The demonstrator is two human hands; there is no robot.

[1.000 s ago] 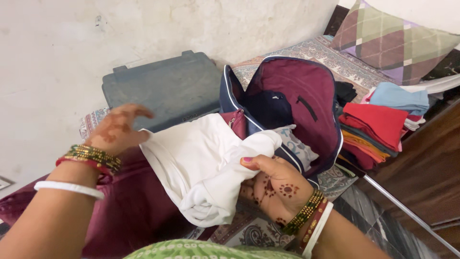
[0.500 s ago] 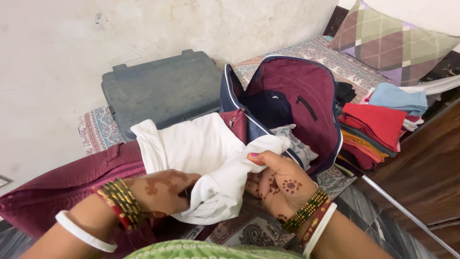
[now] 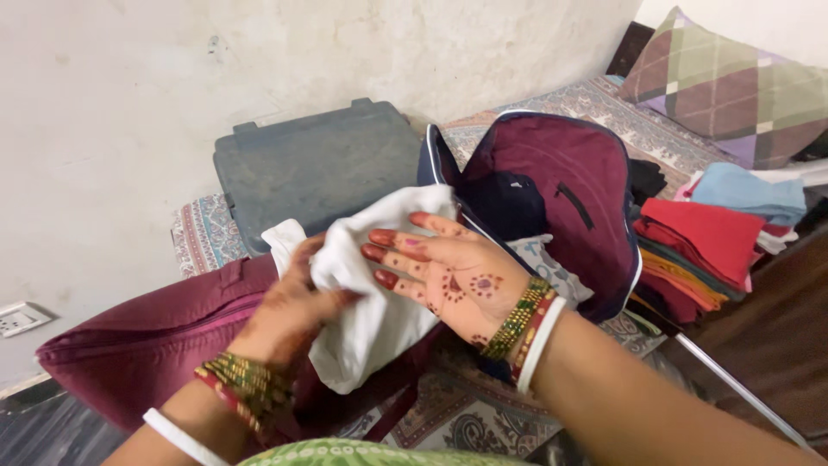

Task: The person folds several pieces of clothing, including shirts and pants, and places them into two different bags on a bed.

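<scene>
A white cloth garment (image 3: 371,293) is bunched between my two hands, over a maroon bag (image 3: 147,345) on the bed. My left hand (image 3: 293,306) grips the cloth from its left side, fingers closed into the folds. My right hand (image 3: 435,263) lies against the cloth's right side, palm up and fingers spread, with henna patterns showing. Both wrists wear bangles. Behind the cloth stands an open suitcase (image 3: 561,181) with a maroon lining and navy rim; dark and pale clothes lie inside it.
A grey hard case (image 3: 310,168) lies flat against the wall at the back. A stack of folded red, orange and blue clothes (image 3: 699,242) sits right of the suitcase. A checked pillow (image 3: 733,86) lies at top right. A patterned bedsheet (image 3: 448,414) covers the bed.
The cloth has been gathered up and lifted higher. My right hand has opened and turned palm up against it. My left hand has moved up and gripped the cloth's left side.
</scene>
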